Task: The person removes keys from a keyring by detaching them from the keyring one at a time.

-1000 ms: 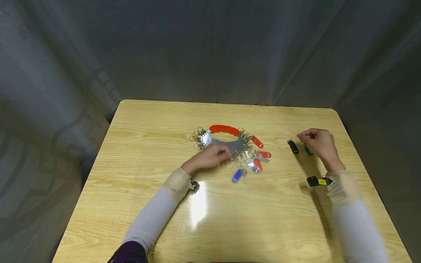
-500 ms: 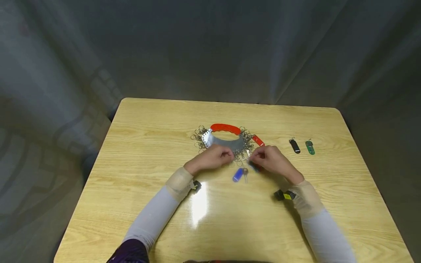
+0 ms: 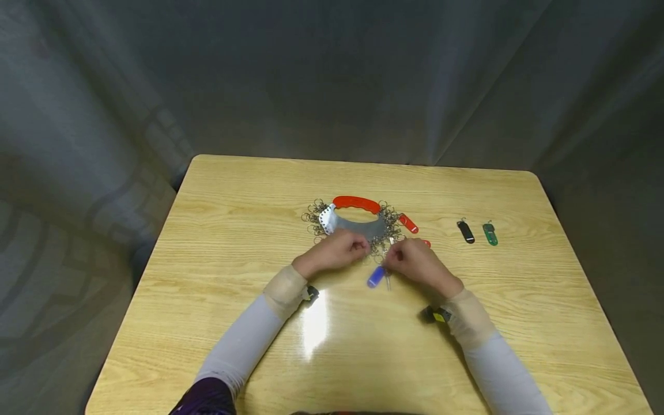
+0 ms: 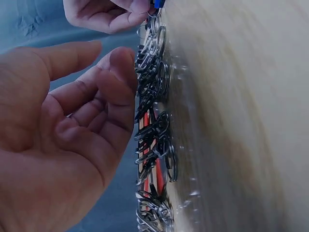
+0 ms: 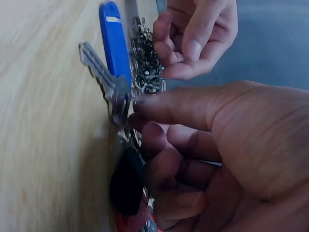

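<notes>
Above the front of the fanned ring bundle, my left hand (image 3: pixel 338 249) hovers with fingers loosely curled. Its thumb stands apart from the fingertips in the left wrist view, with nothing between them. Many metal clips and rings (image 4: pixel 157 82) hang along a grey plate (image 3: pixel 365 229) with a red handle (image 3: pixel 355 202). My right hand (image 5: pixel 193 130) has thumb and forefinger closed at the head of a silver key (image 5: pixel 99 72), apparently pinching it by its ring. A blue key tag (image 5: pixel 115 43) lies beside that key. A black-headed object (image 5: pixel 128 183) sits under the right fingers, partly hidden.
One red tag (image 3: pixel 408 223) lies right of the plate; another red tag (image 3: pixel 427 243) shows behind the right hand. Farther right on the wooden table (image 3: pixel 259 184) are a black tag (image 3: pixel 466 231) and a green tag (image 3: pixel 490 233). Grey curtains (image 3: pixel 332 86) surround the table.
My right hand has come left from the green tag, leaving it by the black one, to the key with the blue tag. The left hand has barely moved.
</notes>
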Available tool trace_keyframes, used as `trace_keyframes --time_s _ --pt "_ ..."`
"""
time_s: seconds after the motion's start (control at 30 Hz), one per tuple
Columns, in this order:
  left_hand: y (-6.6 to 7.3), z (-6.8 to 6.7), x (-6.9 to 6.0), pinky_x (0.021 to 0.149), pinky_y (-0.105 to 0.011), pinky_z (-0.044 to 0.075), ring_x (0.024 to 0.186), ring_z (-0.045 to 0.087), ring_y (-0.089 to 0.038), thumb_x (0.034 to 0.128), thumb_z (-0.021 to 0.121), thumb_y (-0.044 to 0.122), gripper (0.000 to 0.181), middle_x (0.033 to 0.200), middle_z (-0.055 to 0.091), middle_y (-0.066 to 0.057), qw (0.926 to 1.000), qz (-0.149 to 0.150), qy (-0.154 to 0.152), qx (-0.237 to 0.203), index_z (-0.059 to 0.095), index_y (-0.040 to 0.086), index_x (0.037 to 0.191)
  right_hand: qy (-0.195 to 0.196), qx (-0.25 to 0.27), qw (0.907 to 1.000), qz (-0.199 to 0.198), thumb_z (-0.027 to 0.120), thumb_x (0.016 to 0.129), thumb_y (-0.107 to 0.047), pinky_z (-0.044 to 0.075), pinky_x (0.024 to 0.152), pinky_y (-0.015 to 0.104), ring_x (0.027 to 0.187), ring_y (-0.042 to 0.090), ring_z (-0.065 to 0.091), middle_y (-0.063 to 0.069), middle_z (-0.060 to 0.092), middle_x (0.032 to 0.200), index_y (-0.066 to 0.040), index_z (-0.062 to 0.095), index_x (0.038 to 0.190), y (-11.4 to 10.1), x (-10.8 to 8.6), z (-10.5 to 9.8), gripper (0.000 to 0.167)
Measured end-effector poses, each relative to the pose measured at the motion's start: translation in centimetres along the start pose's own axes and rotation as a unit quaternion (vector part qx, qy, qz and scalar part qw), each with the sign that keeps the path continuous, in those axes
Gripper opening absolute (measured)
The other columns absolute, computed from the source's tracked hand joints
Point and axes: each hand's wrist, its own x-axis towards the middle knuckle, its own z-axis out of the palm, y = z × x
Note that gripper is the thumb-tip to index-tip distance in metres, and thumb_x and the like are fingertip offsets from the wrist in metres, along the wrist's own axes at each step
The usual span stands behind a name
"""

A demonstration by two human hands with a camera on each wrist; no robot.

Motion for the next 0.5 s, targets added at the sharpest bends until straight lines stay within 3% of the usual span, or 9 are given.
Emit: trace_keyframes --time_s 0.17,0.3,0.5 --pt "0.3 0.5 0.4 0.076 -0.02 0.057 0.069 0.062 -0.008 0.1019 0.064 0.004 0.02 0.102 0.078 -0.007 0.9995 0.013 -0.006 0.029 0.078 0.003 0.117 0.001 0.018 0.9998 -0.008 0.073 0.093 -0.007 0.052 0.061 0.024 0.064 0.011 0.059 -0.002 0.069 0.076 -0.007 0.076 0.088 -0.5 -0.2 -0.1 0.006" --pt "0.8 0.9 0.7 0.078 -0.019 0.056 0.075 0.064 -0.008 0.0993 0.067 0.002 0.019 0.104 0.078 -0.007 0.9986 0.026 0.001 0.046 0.078 0.003 0.116 0.007 0.052 0.9986 -0.008 0.071 0.094 -0.005 0.053 0.065 0.026 0.071 0.013 0.059 0.001 0.068 0.082 -0.006 0.074 0.093 -0.7 -0.2 -0.3 0.004" --pt "1.1 1.4 1.1 0.069 -0.017 0.052 0.069 0.059 -0.006 0.0977 0.07 0.002 0.019 0.1 0.079 -0.006 0.9975 0.019 0.017 0.066 0.08 0.006 0.113 0.008 0.103 0.9946 -0.01 0.069 0.097 -0.004 0.052 0.074 0.027 0.084 0.018 0.059 0.004 0.068 0.095 -0.006 0.073 0.099 -0.9 0.1 -0.5 0.004"
